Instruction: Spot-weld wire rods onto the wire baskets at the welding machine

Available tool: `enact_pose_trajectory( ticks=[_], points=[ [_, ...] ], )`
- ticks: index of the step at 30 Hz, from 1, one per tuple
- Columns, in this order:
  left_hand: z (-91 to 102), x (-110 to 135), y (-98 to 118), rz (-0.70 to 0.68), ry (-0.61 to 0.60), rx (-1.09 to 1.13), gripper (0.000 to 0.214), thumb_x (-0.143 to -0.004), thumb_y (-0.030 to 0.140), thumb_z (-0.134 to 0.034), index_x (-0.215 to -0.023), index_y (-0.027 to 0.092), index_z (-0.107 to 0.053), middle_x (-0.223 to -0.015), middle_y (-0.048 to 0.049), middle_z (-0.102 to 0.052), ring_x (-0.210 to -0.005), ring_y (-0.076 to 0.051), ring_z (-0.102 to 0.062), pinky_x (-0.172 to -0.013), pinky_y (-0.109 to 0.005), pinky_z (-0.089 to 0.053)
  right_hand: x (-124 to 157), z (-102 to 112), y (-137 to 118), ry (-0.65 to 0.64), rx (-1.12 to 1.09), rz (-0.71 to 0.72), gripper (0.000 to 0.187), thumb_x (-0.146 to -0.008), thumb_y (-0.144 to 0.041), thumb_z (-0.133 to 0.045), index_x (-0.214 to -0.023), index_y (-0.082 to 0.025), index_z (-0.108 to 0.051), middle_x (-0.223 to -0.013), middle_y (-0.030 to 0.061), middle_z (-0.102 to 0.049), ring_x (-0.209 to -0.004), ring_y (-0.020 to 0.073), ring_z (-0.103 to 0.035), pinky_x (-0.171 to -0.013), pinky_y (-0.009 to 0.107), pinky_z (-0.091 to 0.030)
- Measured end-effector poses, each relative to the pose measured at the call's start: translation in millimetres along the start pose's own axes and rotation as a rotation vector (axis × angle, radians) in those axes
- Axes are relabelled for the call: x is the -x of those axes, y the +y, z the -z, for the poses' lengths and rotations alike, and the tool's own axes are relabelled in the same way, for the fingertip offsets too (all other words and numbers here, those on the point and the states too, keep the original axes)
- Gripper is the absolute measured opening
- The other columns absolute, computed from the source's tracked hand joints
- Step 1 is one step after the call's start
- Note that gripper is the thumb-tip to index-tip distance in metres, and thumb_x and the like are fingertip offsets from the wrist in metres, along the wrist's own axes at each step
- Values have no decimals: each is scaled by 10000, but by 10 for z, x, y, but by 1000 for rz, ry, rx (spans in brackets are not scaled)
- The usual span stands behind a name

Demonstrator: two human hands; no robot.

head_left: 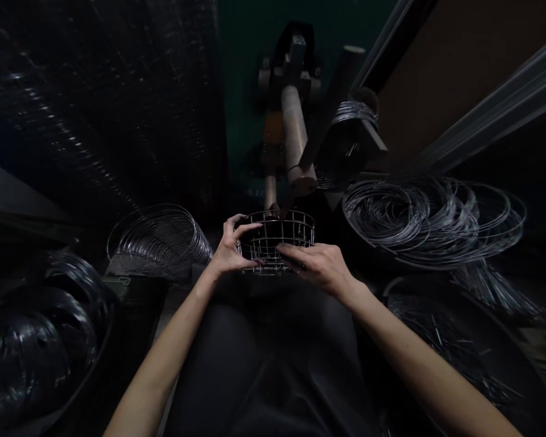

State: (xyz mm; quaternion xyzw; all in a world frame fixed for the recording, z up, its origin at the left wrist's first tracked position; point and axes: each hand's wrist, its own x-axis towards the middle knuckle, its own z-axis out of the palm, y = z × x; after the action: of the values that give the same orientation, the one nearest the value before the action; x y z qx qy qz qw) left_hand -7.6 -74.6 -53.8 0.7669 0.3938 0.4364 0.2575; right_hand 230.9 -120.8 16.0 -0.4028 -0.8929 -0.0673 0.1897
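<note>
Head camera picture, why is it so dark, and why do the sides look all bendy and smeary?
Head view: dim light falls mostly on the left hand, right hand and the wire basket they hold; the corners sink into shadow. Head view: the wide lens fans out the edges, and the wire rings at lower left look smeared.

A wire basket [276, 241] is held at the centre, the left hand [230, 247] on its left side and the right hand [321, 267] on its right. A machine arm [295, 136] is set just behind it. Wire rings [161, 238] are stacked to the left, loose wire coils [432, 218] spread to the right
</note>
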Motion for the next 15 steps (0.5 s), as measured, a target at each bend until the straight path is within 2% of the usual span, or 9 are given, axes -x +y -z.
enact_pose_trajectory(
  ticks=[11, 15],
  points=[
    [33, -66, -39, 50, -36, -1, 835, -481, 388, -901, -1237, 278, -565, -1311, -96, -344, -1272, -327, -355, -1096, -528, -340, -78, -20, 25, -4, 56, -36, 247, -912, -350, -556, -1116, -295, -685, -993, -24, -739, -668, 113, -689, -553, 220, -431],
    [40, -54, -14, 81, -32, 37, 852, -464, 377, -907, -1238, 283, -565, -1287, -88, -374, -1269, -323, -364, -1093, -522, -345, -74, 5, -4, -59, 55, -99, 271, -910, -370, -556, -1151, -316, -668, -1011, -32, -733, -681, 126, -689, -548, 227, -422]
  ],
)
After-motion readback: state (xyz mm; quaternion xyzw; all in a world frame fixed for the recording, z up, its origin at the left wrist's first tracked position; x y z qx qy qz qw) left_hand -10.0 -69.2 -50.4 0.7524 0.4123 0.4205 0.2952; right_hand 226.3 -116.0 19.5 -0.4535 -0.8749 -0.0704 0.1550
